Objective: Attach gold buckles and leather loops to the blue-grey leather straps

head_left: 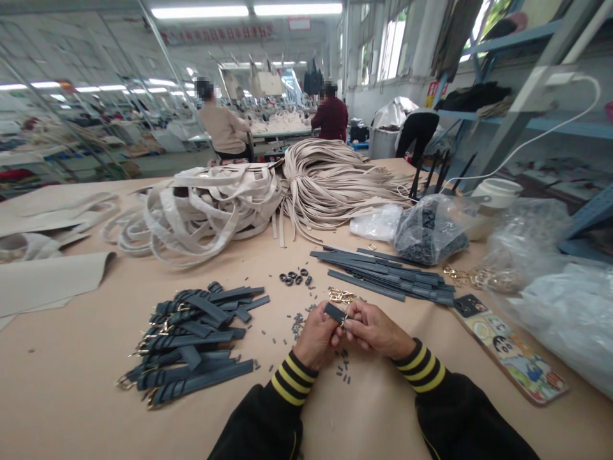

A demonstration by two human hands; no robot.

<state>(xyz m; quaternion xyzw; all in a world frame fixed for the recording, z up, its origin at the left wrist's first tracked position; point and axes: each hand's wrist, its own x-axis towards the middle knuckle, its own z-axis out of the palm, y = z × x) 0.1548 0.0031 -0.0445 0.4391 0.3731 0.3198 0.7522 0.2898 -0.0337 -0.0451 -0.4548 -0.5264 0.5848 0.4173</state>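
Note:
Both of my hands meet over the middle of the table, holding one dark blue strap (336, 312). My left hand (317, 332) is closed on the strap's left part. With its fingers pinched, my right hand (376, 329) grips the right end, where a bit of gold metal shows. Just beyond my hands lie gold buckles (341, 295). Small dark pieces (297, 324) are scattered beside and below my left hand. A pile of dark blue straps with gold fittings (201, 338) lies to the left. Flat dark straps (387, 275) are stacked at the right.
Dark rings (294, 278) sit beyond my hands. Bundles of beige straps (330, 182) and beige webbing loops (201, 211) fill the table's back. Plastic bags (431, 230) and a phone in a patterned case (510, 348) lie at right. Two people (223, 121) work farther off.

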